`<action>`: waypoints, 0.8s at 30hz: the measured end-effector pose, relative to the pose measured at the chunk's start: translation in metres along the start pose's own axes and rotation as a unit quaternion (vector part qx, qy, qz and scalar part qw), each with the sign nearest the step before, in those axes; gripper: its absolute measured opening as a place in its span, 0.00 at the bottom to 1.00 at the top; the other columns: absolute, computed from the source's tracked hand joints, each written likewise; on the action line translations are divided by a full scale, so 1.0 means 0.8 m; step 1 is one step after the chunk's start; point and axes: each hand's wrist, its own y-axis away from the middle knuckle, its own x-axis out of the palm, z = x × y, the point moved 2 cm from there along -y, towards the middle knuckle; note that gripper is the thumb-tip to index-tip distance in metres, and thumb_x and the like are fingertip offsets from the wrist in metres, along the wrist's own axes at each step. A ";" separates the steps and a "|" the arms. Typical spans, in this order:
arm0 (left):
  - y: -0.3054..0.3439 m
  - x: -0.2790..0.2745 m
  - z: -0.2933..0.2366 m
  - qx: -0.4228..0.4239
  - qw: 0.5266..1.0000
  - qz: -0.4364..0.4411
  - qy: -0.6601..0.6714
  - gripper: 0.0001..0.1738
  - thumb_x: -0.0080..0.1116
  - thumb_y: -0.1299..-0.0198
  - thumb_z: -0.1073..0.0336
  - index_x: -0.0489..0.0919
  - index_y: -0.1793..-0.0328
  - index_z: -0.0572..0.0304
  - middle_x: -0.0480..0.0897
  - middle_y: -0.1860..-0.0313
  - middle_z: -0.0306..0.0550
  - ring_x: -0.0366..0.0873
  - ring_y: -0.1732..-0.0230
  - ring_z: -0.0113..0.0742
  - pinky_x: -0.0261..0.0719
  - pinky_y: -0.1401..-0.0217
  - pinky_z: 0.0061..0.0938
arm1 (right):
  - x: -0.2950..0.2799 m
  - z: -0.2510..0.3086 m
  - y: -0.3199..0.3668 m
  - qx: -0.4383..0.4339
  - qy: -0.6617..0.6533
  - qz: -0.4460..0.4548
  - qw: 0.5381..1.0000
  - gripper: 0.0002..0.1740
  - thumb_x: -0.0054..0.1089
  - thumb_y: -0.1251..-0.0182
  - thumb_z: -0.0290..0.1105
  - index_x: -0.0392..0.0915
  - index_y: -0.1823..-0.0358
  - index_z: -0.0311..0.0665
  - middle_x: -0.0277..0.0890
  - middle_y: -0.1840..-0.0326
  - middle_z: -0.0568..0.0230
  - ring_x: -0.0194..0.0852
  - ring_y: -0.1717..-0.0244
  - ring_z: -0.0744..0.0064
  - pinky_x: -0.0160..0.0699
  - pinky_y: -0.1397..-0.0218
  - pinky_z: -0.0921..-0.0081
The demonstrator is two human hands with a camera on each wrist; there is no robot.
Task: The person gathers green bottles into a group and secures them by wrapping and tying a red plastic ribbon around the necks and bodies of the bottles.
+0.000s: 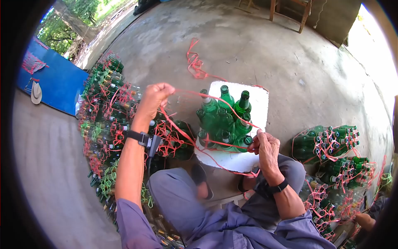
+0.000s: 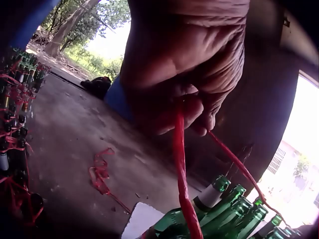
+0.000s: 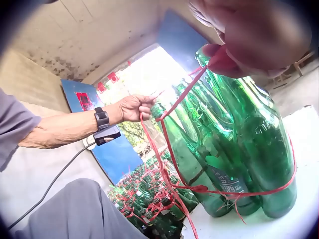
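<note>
A cluster of several green glass bottles (image 1: 225,97) stands upright on a white board (image 1: 259,103) in front of the seated person. In the right wrist view, a knotted red plastic string (image 3: 271,190) circles their lower bodies. My left hand (image 1: 154,99), raised to the left of the bottles, pinches a red string (image 2: 181,169). One strand runs from it across the bottle necks to the right; another hangs down in front. My right hand (image 1: 268,150), at the near right side of the bottle tops, pinches the string between thumb and fingers.
Many tied bottles (image 1: 110,112) with red and green string crowd the floor on the left. More bundles (image 1: 327,143) stand at right. A loose red string (image 1: 195,62) trails over concrete beyond the board. A wooden chair (image 1: 305,16) stands at the back.
</note>
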 end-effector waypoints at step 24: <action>-0.109 0.086 0.107 0.014 0.983 -0.006 -0.181 0.07 0.65 0.43 0.67 0.86 0.70 0.63 0.80 0.80 0.35 0.70 0.80 0.20 0.66 0.76 0.22 | 0.009 -0.013 -0.022 0.128 -0.069 -0.031 0.989 0.15 0.55 0.30 0.37 0.79 0.62 0.29 0.72 0.77 0.67 0.68 0.78 0.79 0.64 0.76 0.81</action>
